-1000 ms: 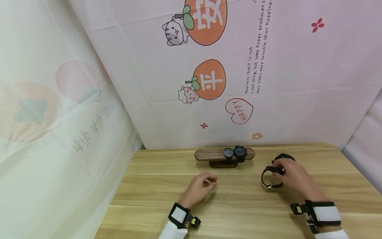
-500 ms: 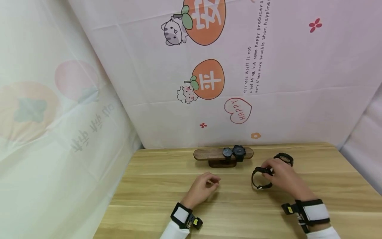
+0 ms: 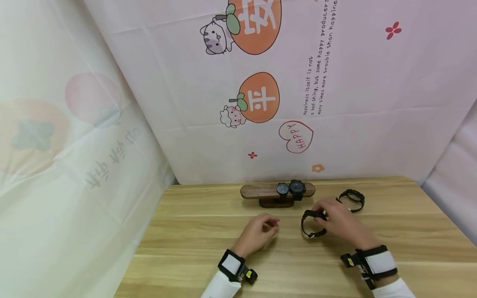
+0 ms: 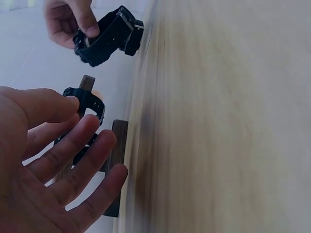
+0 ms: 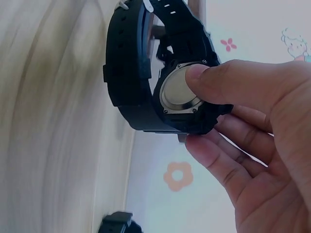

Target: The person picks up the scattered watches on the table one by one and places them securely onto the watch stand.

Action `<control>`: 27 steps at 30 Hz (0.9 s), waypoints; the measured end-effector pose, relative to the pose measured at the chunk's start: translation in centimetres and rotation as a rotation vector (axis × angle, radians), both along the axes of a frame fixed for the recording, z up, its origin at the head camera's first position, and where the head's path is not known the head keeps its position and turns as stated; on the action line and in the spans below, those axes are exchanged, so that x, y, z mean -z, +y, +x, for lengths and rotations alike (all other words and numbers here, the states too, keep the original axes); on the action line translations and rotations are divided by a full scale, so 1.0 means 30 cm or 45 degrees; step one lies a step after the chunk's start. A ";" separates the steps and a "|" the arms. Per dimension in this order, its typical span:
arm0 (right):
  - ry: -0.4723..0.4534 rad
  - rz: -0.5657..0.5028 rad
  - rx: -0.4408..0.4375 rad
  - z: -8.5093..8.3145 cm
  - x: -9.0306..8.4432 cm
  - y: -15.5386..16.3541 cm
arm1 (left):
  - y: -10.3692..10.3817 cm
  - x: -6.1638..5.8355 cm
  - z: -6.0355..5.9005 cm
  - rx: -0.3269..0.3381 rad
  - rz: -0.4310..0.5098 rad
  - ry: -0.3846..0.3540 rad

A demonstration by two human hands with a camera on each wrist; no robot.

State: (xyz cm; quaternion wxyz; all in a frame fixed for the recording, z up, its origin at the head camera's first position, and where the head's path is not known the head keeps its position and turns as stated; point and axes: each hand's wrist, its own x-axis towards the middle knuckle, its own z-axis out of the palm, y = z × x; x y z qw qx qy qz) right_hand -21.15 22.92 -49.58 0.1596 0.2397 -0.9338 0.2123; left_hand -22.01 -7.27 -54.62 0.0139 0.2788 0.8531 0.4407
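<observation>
head view: right hand (image 3: 337, 221) pinches black watch (image 3: 311, 223); left hand (image 3: 258, 231) relaxed; wooden stand (image 3: 261, 191) behind.

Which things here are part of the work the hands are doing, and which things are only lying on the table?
In the work:
- right hand, pinching a black watch
- left hand, open, holding nothing
- wooden stand, already carrying two watches

Just lying about:
- another black watch on the table, behind the right hand
- printed cloth behind the table
</observation>
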 end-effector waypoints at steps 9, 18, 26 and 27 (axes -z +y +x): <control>0.033 0.001 -0.056 0.000 0.017 -0.055 | 0.045 -0.005 -0.007 -0.016 0.011 0.000; 0.016 0.027 -0.073 0.011 0.022 -0.100 | 0.076 -0.014 -0.008 -0.021 0.057 -0.030; 0.044 0.008 -0.108 0.014 0.011 -0.137 | 0.085 -0.020 -0.003 -0.021 0.079 -0.067; 0.053 0.007 -0.112 0.013 0.011 -0.141 | 0.087 -0.020 -0.003 -0.020 0.087 -0.070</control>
